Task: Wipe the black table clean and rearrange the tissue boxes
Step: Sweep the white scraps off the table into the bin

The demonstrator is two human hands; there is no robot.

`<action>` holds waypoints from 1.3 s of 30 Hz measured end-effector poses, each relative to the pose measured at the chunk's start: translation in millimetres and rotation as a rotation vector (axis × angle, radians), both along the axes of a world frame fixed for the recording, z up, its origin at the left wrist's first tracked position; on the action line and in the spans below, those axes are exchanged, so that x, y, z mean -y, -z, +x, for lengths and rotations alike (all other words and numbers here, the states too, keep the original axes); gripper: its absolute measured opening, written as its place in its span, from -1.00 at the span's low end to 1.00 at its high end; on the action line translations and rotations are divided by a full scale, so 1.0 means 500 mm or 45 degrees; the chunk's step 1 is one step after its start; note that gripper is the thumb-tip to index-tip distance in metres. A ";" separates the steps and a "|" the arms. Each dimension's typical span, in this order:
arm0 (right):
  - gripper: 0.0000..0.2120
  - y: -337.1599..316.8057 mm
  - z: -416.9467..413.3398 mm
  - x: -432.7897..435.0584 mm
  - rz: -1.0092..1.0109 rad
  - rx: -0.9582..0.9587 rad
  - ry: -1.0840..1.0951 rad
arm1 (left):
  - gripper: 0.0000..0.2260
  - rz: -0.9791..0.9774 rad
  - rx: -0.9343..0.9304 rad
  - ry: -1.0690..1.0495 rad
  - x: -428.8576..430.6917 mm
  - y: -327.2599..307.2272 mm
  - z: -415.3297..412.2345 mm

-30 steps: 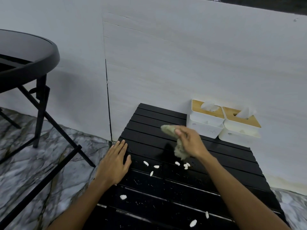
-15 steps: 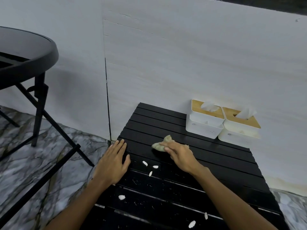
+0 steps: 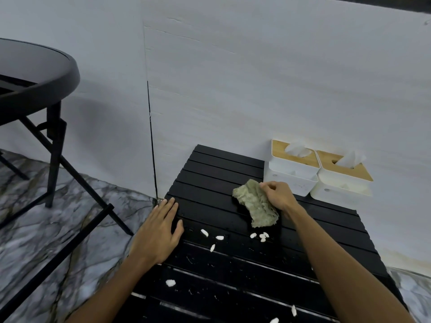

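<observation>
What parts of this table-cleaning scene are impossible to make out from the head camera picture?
- Near end of the black slatted table: cut off by the bottom edge.
- Front of the nearer tissue box: its lower corner is covered by the right hand.
- Whether the cloth touches the slats: not clear.
- What the white bits are: too small.
- Round table: cut off by the left edge.

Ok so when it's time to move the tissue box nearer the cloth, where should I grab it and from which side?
Judging by its shape, take the left tissue box by its white side walls, below the wooden lid, coming down from above and in front. The wall behind and the second tissue box close beside it block the back and right. Avoid the tissue sticking up.
</observation>
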State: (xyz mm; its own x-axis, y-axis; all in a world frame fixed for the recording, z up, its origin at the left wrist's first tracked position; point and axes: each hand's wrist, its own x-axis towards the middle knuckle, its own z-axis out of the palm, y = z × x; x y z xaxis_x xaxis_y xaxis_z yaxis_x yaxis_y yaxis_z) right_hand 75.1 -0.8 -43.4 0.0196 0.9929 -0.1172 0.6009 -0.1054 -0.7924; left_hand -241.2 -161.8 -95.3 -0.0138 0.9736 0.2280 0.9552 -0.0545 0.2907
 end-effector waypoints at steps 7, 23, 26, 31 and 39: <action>-0.26 0.053 -0.024 0.040 0.459 0.744 -0.557 | -0.31 -0.002 -0.022 -0.004 0.001 -0.002 0.000; -0.45 0.069 -0.206 0.030 0.539 0.720 -0.708 | -0.35 0.037 0.027 -0.013 0.003 0.001 0.003; -0.48 0.075 -0.198 0.063 0.566 0.635 -1.032 | -0.34 0.037 0.021 -0.002 0.002 -0.002 0.004; -0.54 0.095 -0.145 0.022 0.608 0.637 -0.876 | -0.35 0.030 0.021 -0.007 0.002 -0.001 0.003; -0.60 0.082 -0.338 0.025 0.557 0.530 -0.506 | -0.37 0.033 0.114 -0.078 0.003 0.001 0.008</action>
State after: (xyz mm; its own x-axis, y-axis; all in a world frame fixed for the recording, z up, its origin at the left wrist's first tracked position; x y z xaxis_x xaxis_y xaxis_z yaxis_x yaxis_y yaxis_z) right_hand -93.9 -13.4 -84.2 -0.3966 0.8884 0.2311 0.7890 0.4586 -0.4090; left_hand -237.2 -163.1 -95.8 -0.0944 0.9640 0.2484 0.9274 -0.0055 0.3740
